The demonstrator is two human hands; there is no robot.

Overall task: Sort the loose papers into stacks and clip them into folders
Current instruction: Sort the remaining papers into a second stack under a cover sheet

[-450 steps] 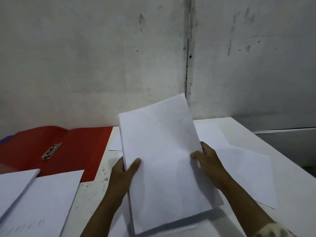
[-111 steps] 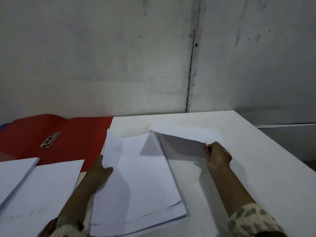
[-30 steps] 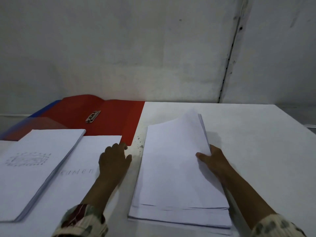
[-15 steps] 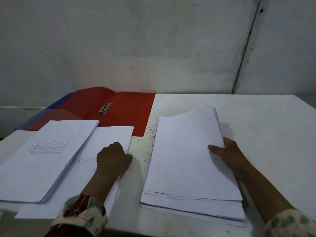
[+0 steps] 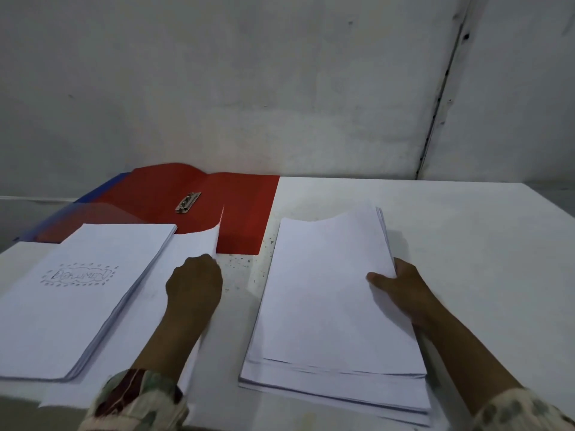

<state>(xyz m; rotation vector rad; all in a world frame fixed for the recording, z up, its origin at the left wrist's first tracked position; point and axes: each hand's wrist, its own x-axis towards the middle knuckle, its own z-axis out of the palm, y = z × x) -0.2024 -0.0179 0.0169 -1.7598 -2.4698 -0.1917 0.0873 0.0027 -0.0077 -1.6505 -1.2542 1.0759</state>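
**Papers in three lots, one sheet lifting by the red folder**

From my head camera, the open red folder (image 5: 224, 209) lies at the back of the white table (image 5: 466, 244), its metal clip (image 5: 187, 202) bare, with a blue folder (image 5: 93, 195) edging out from under its left side. Just right of the red folder sits my thick stack of blank white sheets (image 5: 329, 306), edges slightly fanned at the near end. My right hand (image 5: 401, 290) pinches its right edge, thumb on top, fingers underneath. Left of the red folder's near edge, a neat stack with a doodled title (image 5: 77, 293) rests partly on a single sheet (image 5: 186, 247). My left hand (image 5: 194, 283), fingers curled together, grips that sheet's far right corner, which curls upward against the folder.
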